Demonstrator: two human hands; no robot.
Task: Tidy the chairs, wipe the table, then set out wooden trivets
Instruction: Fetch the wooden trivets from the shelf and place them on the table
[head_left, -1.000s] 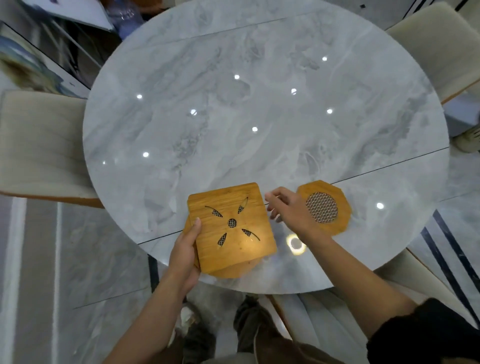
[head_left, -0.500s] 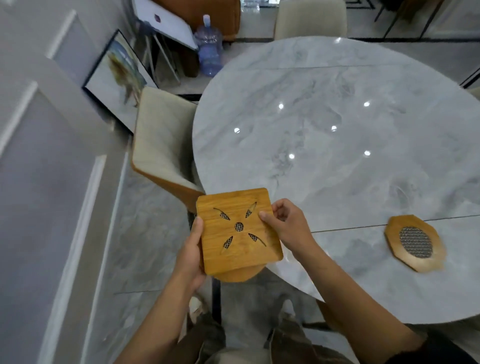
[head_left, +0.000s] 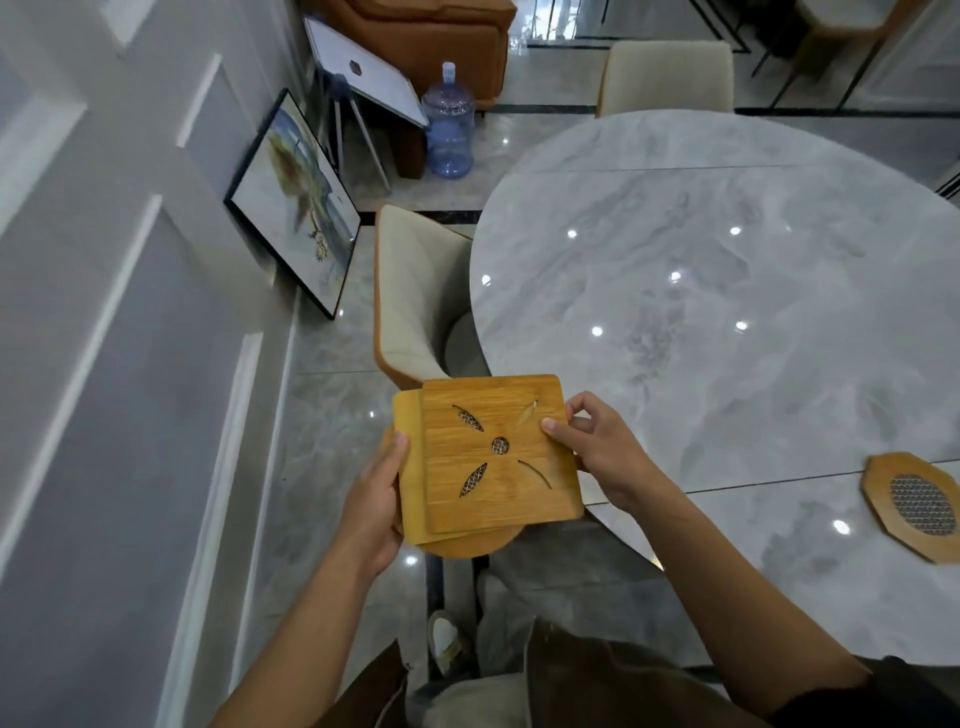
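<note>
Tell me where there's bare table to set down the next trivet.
The round marble table is bare across its middle and far side, from the beige chair at its left to the octagonal trivet. Only that near right edge is taken.

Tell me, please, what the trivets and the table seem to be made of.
Square trivets and octagonal trivet: honey-coloured wood, perhaps bamboo, with straight grain, matte; cut-outs show what looks like metal mesh. Table: grey veined marble or a lookalike, polished, with sharp light reflections.
</note>
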